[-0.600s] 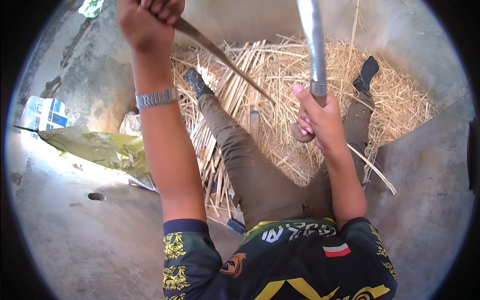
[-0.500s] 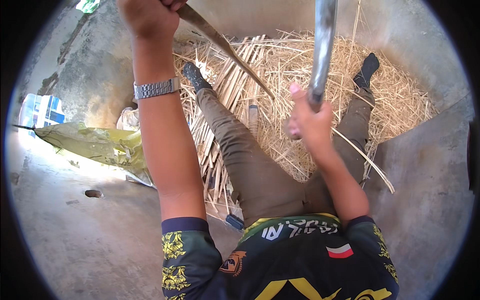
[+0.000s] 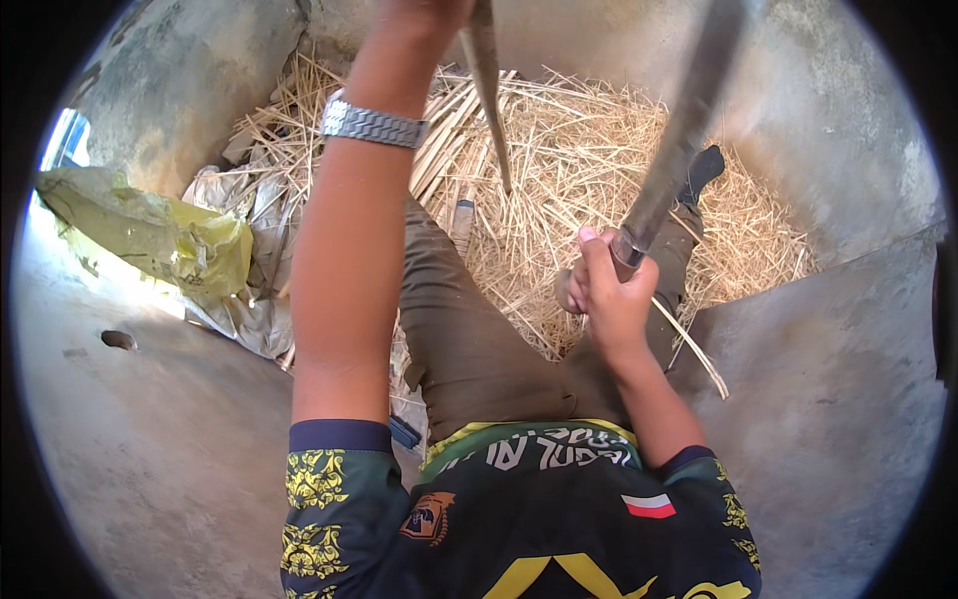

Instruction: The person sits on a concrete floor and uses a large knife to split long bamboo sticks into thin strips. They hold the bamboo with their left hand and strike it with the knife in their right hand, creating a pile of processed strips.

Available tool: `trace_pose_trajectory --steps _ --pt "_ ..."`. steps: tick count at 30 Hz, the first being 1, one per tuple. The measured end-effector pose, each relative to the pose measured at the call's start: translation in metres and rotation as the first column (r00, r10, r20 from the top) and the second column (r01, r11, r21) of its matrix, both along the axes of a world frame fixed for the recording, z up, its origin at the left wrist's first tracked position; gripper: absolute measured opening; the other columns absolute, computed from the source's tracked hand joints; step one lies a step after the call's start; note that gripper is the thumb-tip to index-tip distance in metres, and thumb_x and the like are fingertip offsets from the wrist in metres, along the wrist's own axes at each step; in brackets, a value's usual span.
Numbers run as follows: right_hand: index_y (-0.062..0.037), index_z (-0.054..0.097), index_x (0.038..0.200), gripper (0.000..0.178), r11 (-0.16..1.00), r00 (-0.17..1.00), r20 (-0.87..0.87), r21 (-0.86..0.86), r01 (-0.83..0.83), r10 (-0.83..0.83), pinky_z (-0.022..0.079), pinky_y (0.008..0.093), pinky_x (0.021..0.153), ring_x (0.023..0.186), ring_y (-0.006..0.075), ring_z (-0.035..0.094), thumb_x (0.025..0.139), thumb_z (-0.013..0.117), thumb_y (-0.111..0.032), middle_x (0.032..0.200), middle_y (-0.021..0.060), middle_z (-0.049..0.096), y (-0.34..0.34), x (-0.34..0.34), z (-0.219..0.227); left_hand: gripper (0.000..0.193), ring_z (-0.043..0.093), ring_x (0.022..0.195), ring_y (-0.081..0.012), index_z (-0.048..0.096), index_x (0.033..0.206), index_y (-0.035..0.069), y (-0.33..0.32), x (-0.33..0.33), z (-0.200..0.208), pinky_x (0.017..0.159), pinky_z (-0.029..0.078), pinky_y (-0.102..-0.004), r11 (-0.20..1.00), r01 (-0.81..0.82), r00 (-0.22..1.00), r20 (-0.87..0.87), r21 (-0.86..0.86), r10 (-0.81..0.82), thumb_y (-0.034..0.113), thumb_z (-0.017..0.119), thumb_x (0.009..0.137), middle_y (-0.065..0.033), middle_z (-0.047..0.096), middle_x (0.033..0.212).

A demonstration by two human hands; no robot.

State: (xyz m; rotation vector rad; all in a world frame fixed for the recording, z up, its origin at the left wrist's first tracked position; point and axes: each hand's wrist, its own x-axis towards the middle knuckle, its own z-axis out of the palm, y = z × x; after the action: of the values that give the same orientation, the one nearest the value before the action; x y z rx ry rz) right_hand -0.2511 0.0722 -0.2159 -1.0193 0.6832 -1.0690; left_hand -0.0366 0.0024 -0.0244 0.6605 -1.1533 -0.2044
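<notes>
At the top edge, partly cut off, is my left hand [image 3: 424, 12], with a metal-banded watch on its wrist. A long tapered stick [image 3: 489, 100], which looks like wood or bamboo, runs from it down to the shavings. My right hand [image 3: 614, 295] is closed round the handle of a large knife [image 3: 671, 160]. Its long grey blade points up and right, blurred toward the tip, and a metal collar shows where it meets the handle. Blade and stick are apart. Between my outstretched legs lies a short tool handle [image 3: 463, 225], its other end unclear.
Pale shavings [image 3: 579, 140] and thin split strips [image 3: 454, 125] cover the floor ahead. A concrete wall [image 3: 838, 130] curves around me. Yellow plastic sheeting [image 3: 205, 250] and a crumpled sack [image 3: 249, 324] lie left, near a hole [image 3: 119, 340]. A small blue object [image 3: 403, 431] sits by my hip.
My left hand and the stick have moved right and up, and the stick now hangs steeper. The knife blade has tilted to the right. The view has shifted somewhat.
</notes>
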Motion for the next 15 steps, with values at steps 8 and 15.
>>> trace_pose_trajectory --steps 8,15 --pt "-0.0104 0.050 0.079 0.028 0.935 0.798 -0.500 0.279 -0.220 0.336 0.031 0.0239 0.036 0.039 0.0049 0.038 0.093 0.073 -0.019 0.054 -0.0059 0.043 -0.017 -0.033 -0.011 0.035 0.036 0.038 -0.0041 0.063 0.086 0.003 -0.009 -0.005 -0.006 0.034 0.026 -0.0220 0.996 0.042 0.999 -0.014 -0.083 -0.043 0.024 0.046 0.108 0.0053 0.045 0.051" --pt "-0.0085 0.051 0.076 0.029 0.999 0.996 -0.090 0.027 0.029 -0.027 0.034 0.0269 0.037 0.038 0.0066 0.038 0.096 0.070 -0.019 0.054 -0.0032 0.044 -0.017 -0.021 0.005 0.036 0.036 0.039 -0.0054 0.062 0.090 0.003 0.006 0.017 -0.003 0.035 0.026 -0.0231 1.000 0.015 0.993 -0.115 -0.003 -0.015 0.029 0.044 0.108 0.0047 0.045 0.052"
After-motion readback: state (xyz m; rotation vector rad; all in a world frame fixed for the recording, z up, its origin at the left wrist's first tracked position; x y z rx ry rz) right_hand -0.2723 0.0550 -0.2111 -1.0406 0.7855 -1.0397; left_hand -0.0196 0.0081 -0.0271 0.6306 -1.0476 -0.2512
